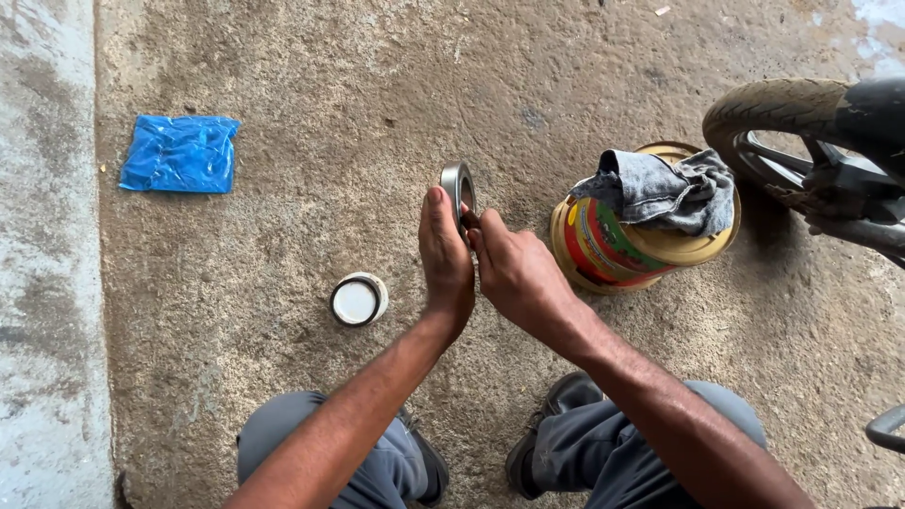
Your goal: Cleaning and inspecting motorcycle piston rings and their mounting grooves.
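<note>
A grey metal ring (457, 187), like a bearing, stands on edge above the concrete floor, gripped between both my hands. My left hand (445, 254) holds its left side with the fingers straight up along it. My right hand (514, 273) closes on its lower right side, thumb against the ring. The ring's lower part is hidden behind my fingers. A small round white tub (357, 300) sits on the floor to the left of my left hand.
A yellow tin (603, 250) with a grey rag (665, 191) on top stands right of my hands. A motorbike tyre (782, 106) is at far right. A blue plastic bag (179, 154) lies at upper left. My knees and shoes are at the bottom.
</note>
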